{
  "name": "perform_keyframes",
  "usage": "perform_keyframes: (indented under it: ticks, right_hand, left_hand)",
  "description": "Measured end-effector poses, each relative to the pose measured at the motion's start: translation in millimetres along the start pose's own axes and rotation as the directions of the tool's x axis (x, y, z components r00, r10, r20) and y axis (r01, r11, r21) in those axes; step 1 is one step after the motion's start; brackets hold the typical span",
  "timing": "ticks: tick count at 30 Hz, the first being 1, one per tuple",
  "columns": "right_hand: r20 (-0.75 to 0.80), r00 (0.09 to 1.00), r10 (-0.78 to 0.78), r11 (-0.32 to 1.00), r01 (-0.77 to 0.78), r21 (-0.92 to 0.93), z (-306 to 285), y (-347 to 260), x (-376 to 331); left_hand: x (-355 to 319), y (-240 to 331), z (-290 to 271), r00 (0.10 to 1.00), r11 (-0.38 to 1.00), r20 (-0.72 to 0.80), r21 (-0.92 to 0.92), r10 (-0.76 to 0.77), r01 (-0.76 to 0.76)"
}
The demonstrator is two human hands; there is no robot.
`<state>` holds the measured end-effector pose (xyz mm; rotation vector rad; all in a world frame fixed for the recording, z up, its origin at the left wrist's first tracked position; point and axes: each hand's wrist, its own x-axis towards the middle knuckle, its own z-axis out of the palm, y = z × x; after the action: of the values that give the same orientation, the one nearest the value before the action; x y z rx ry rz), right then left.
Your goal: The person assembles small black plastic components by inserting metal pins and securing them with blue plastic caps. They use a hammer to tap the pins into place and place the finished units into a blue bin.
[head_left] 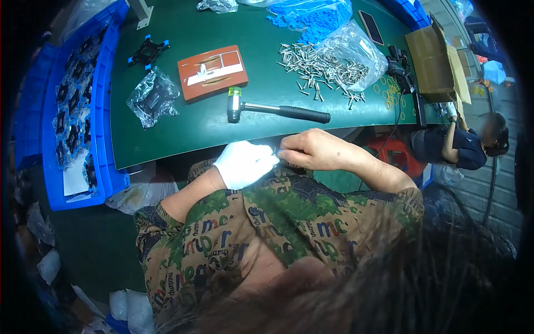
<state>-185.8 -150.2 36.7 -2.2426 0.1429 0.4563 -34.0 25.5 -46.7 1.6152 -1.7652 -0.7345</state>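
My left hand (242, 166), in a white glove, is closed in a pinch just off the table's near edge. My right hand (316, 148) is bare, its thumb and forefinger pressed together close to the gloved fingertips. Between them is a small bluish speck, too small to name. Beyond the hands lies a two-faced mallet (303, 113) with a black grip and a yellow-green face. Behind it sits a reddish-brown block (186, 65) with slots and white strips on top. Left of that are a black X-shaped bracket (148, 53) with blue tips and a bagged bracket (156, 100).
Metal pins (311, 67) lie heaped beside a clear bag (370, 61). A bag of blue pieces (317, 19), a phone (371, 28), yellow rings (391, 96) and a cardboard box (425, 67) are further off. A blue crate (103, 139) of brackets stands left; a co-worker (464, 145) is right.
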Motion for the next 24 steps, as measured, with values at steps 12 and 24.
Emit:
perform_keyframes:
  ticks: [12,24]
  right_hand:
    - [0.026,0.999,0.028,1.000,-0.028,0.008,-4.9,-5.0,0.2]
    - [-0.019,1.000,0.001,1.000,-0.001,-0.005,-3.6,2.9,0.9]
  left_hand:
    - [-1.3,-1.8,0.7,1.000,0.999,-0.018,-0.033,0.007,-0.008]
    - [0.1,2.3,-3.5,1.000,1.000,0.007,-0.015,0.001,-0.001]
